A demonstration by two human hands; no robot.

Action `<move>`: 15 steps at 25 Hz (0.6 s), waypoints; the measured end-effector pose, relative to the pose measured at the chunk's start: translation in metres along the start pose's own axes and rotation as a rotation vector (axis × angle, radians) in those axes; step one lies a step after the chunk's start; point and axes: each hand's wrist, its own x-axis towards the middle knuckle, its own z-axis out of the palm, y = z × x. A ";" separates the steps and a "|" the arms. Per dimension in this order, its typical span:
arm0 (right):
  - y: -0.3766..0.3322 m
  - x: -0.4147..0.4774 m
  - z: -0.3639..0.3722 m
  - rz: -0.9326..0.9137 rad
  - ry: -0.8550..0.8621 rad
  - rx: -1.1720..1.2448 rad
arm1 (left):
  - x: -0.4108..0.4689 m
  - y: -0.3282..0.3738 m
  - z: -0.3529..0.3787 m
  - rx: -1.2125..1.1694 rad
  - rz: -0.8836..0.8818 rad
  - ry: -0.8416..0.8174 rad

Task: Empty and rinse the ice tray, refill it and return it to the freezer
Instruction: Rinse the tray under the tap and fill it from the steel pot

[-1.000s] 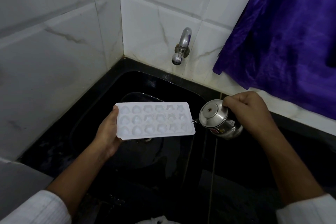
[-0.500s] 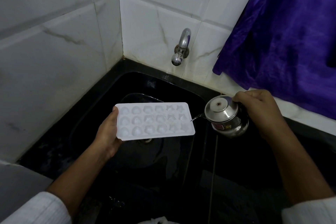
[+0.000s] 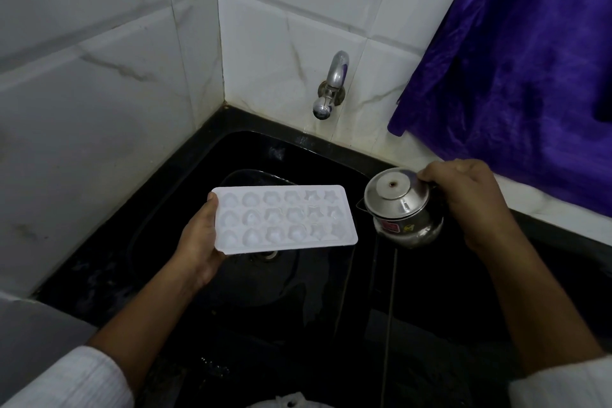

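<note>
- One sink lies under everything.
- Ice tray, level over its middle, long axis left-right; left hand fingers grasp the left end.
- Steel jug, grasped by right hand, just beside the tray's right end.
</note>
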 end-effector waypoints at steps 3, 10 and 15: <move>-0.002 -0.001 0.011 -0.012 -0.054 -0.095 | -0.001 -0.001 -0.001 0.000 0.000 -0.006; -0.009 -0.003 0.029 -0.079 -0.079 -0.351 | -0.003 -0.001 -0.004 0.005 0.003 -0.006; -0.017 -0.003 0.030 -0.104 -0.080 -0.438 | -0.002 -0.001 -0.007 -0.011 0.003 -0.001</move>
